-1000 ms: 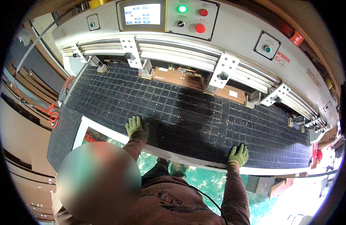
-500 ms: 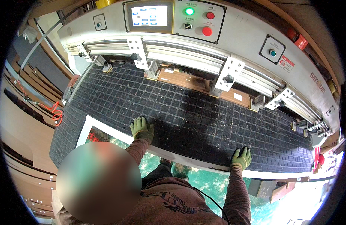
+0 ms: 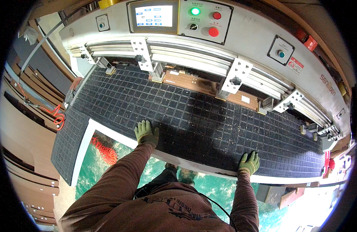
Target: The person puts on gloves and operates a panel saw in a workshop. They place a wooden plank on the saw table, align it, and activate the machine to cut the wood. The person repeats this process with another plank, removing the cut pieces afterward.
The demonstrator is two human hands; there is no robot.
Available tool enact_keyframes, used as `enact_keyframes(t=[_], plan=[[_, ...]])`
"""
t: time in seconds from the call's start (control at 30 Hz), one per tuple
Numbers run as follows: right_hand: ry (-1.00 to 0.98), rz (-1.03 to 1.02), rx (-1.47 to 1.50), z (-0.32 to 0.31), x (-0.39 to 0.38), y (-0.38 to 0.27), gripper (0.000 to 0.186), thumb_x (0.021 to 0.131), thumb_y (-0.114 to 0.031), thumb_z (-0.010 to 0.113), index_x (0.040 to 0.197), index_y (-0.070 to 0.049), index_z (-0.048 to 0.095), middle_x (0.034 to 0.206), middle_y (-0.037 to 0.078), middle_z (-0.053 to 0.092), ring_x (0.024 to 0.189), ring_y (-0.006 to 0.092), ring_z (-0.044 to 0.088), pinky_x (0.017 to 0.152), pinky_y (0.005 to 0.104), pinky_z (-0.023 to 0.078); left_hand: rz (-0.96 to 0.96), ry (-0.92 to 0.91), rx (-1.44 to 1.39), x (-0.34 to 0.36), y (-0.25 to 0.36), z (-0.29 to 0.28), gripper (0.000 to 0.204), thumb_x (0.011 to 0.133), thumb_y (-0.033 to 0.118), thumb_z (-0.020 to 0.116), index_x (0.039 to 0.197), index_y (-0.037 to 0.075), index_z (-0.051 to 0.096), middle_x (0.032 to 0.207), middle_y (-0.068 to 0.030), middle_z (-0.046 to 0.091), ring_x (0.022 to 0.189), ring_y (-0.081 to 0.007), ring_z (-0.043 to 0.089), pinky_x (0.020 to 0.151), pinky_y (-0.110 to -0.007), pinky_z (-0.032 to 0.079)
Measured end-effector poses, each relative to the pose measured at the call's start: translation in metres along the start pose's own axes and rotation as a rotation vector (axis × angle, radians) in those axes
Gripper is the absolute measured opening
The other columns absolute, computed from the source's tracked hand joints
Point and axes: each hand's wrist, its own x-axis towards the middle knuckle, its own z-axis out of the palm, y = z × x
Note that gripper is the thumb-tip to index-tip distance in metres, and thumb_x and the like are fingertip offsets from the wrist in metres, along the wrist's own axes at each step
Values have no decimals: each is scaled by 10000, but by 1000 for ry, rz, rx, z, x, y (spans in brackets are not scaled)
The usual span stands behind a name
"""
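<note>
My left hand (image 3: 146,133), in a green glove, lies flat near the front edge of a machine table with a black gridded rubber top (image 3: 178,127). Farther right, my right hand (image 3: 249,163) rests on the same edge in a matching glove. Both have their fingers stretched out toward the machine, and neither holds anything. Beyond the rubber top, a brown wooden panel (image 3: 190,82) stands partly hidden behind the clamp brackets (image 3: 236,76).
Above the rails, the machine front carries a lit screen (image 3: 154,16), a green lamp (image 3: 196,12) and a red push button (image 3: 213,32). An orange coiled hose (image 3: 105,150) hangs beneath the table at left. Brown boards (image 3: 29,154) are stacked along the left side.
A blurred round shape at the lower left has gone, uncovering my left sleeve and the orange coiled hose. Both hands stay in place on the table edge.
</note>
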Motion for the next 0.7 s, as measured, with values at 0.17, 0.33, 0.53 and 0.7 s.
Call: enact_keyframes(t=[0.17, 0.33, 0.53, 0.7], plan=[[3, -5, -5, 7, 1, 4, 612, 1014, -518, 588, 1487, -131, 625, 1540, 171, 583, 1447, 396, 495, 1234, 530, 347, -8, -31, 13, 0, 1, -3, 784, 1011, 580, 546, 1609, 86, 429, 1693, -136, 403, 1587, -343, 318, 1314, -529, 181], [20, 0, 22, 6, 0, 2, 612, 1002, -506, 600, 1468, -111, 639, 1529, 181, 596, 1444, 406, 498, 1227, 547, 350, -16, -36, 23, 1, 2, -4, 767, 1022, 575, 541, 1604, 87, 439, 1681, -136, 421, 1582, -343, 327, 1315, -523, 187], [-15, 3, 0, 4, 2, 2, 623, 1011, -521, 576, 1483, -118, 632, 1549, 173, 580, 1460, 396, 483, 1240, 534, 335, -14, -21, 26, 0, 3, -6, 744, 1033, 563, 539, 1596, 86, 449, 1674, -139, 428, 1574, -344, 337, 1316, -518, 191], [-9, 6, -15, -1, 0, -1, 619, 1021, -526, 572, 1483, -120, 638, 1561, 166, 571, 1456, 384, 487, 1236, 514, 347, -6, 0, 19, 1, 2, -2, 752, 1017, 561, 562, 1589, 85, 457, 1674, -137, 429, 1560, -345, 356, 1309, -522, 196]])
